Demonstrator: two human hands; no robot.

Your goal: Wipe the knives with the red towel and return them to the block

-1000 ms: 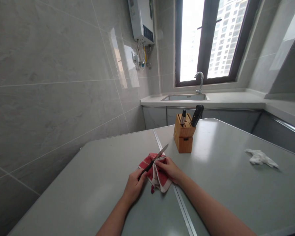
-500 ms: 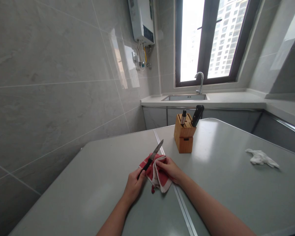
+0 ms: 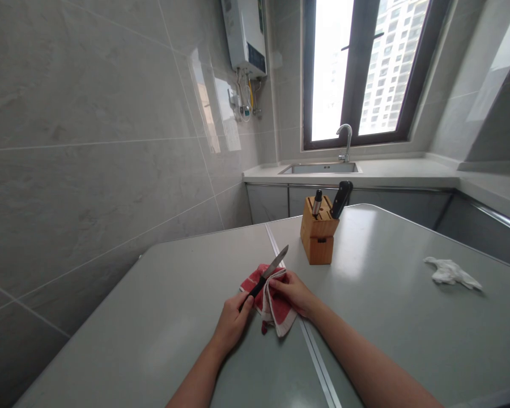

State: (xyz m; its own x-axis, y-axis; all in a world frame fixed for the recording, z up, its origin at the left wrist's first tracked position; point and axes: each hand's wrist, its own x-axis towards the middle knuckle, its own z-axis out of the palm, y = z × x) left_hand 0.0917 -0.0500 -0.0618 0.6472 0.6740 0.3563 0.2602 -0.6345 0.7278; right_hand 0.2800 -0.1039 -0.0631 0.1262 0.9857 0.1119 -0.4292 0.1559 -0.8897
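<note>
My left hand [image 3: 233, 318] is closed around the black handle of a small knife [image 3: 275, 261], whose blade points up and away to the right. A red and white cloth [image 3: 281, 313] hangs folded in my right hand [image 3: 295, 292], pinched between thumb and fingers. Part of the cloth lies behind the knife handle, close against it; the blade's tip is bare of it. The fingers of my right hand are partly hidden by the cloth's folds.
Beyond my hands a wooden knife block [image 3: 319, 235] stands on the pale table [image 3: 187, 283], with a black-handled knife [image 3: 342, 199] and another handle [image 3: 317, 202] in its slots. A crumpled white cloth [image 3: 453, 274] lies at the right. A sink [image 3: 323, 169] is set in the far counter.
The knife has tilted slightly lower and its tip has shifted a little to the right. The cloth's lower corner hangs slightly lower. Both hands keep their grip.
</note>
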